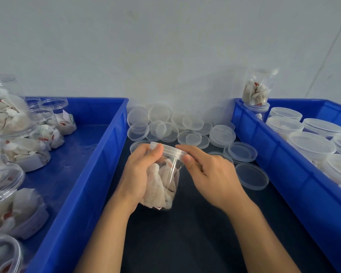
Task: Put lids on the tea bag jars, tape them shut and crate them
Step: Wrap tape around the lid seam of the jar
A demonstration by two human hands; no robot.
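Dark work surface between two blue plastic crates. Left hand grips a clear plastic jar of white tea bags, tilted; right hand pinches the clear round lid on its mouth, apparently seated. Loose clear lids lie beyond both hands.

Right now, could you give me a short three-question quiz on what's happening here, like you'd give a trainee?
1. True or false: the jar in the hands already has a lid on top.
2. Which hand grips the jar's body: A left hand, B right hand?
3. Fill in: loose lids lie between two ____ crates.

Key: 1 true; 2 A; 3 blue.
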